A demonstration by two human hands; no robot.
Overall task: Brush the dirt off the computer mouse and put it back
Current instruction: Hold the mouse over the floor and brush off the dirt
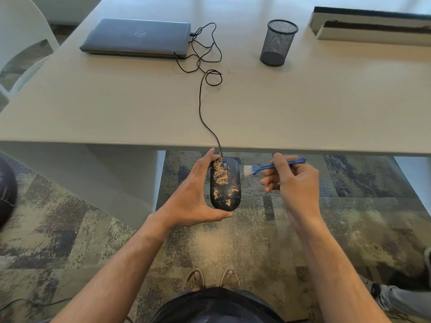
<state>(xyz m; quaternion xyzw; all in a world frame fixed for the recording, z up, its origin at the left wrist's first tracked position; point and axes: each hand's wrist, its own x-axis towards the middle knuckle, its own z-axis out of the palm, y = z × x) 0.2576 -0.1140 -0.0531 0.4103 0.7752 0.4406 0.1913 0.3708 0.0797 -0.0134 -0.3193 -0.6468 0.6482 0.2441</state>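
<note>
A black wired computer mouse (pixel 225 183), speckled with tan dirt, is gripped lengthwise in the left hand (pixel 193 194) just off the table (pixel 303 108) edge, above patterned carpet. Just beside it, the right hand (pixel 293 180) pinches a small blue brush (pixel 263 167), bristles toward the mouse. Its cable (pixel 200 99) runs to a closed laptop (pixel 137 38) near a mesh pen cup (pixel 278 43).

The mouse (pixel 225 184) is black, speckled with tan dirt (pixel 220 176). The brush (pixel 268 167) is blue with white bristles. The table (pixel 116 108) is beige, the laptop (pixel 137 37) grey, the mesh cup (pixel 277 43) black, the carpet (pixel 349 206) mottled.
</note>
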